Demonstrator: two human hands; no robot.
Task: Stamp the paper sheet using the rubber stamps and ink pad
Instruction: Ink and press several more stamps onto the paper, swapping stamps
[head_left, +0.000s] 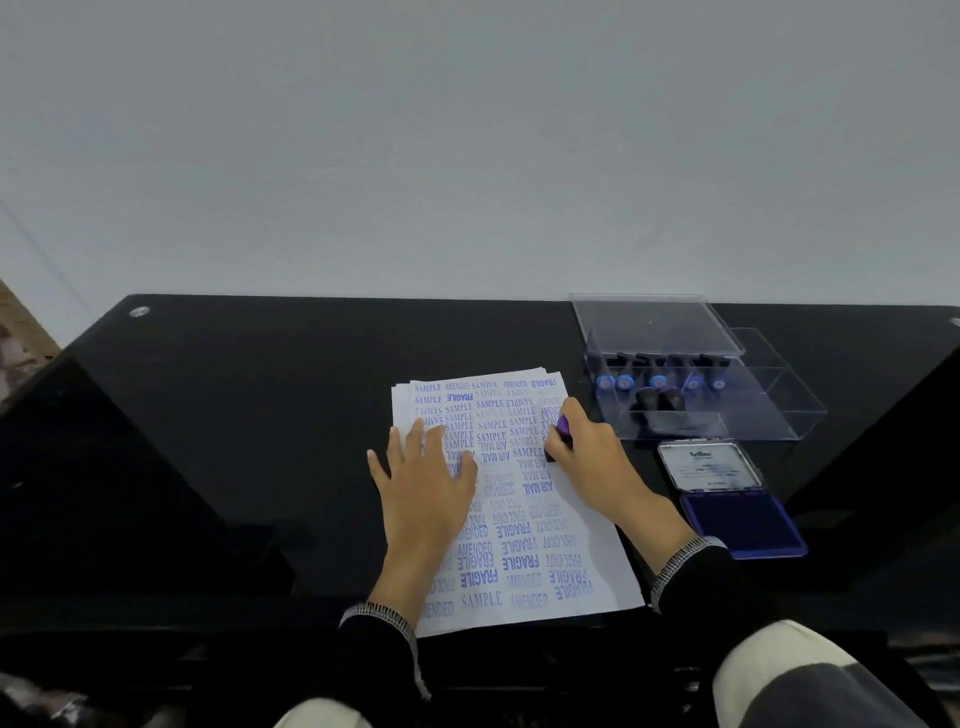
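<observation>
Right hand (592, 452) grips a half-hidden stamp (561, 434) on the sheet (524, 499); left hand (426, 478) lies flat, covering prints. Readable: SAMPLE, FRAGILE, AIR MAIL; pad (740, 522) lid says Artline

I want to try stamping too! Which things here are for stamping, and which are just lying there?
For stamping: paper sheet, rubber stamp in the right hand, open ink pad, left hand on the sheet.

Just lying there: clear box of spare stamps, its lid.
</observation>
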